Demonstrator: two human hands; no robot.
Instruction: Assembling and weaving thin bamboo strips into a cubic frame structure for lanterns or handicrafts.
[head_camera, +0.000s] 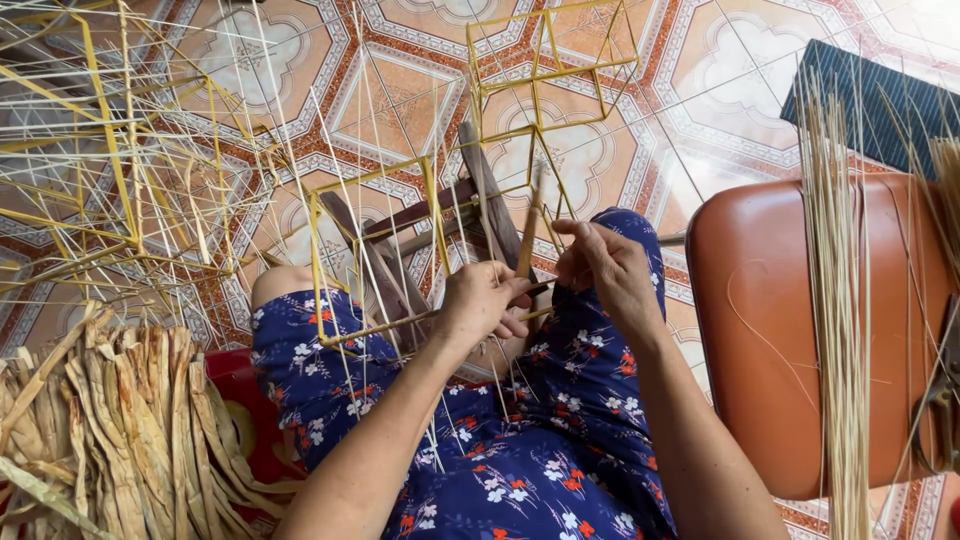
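A yellow wire frame (375, 258) shaped like an open box rests on a small wooden stand (400, 260) between my knees. My left hand (486, 301) grips the frame's lower right edge together with a dry fibre strip (527, 232) that stands up from it. My right hand (608, 268) is beside it, fingers pinched on the same strip near the frame. Thin pale reeds (330, 150) fan upward from the frame. My lap is covered by a blue flowered dress (520, 440).
More yellow wire frames stand at the top centre (560, 70) and at the left (90, 170), tangled with reeds. A pile of dried flat leaves (110, 420) lies bottom left. An orange padded stool (770, 330) at right carries a bundle of straight reeds (838, 300). Patterned tile floor (700, 90).
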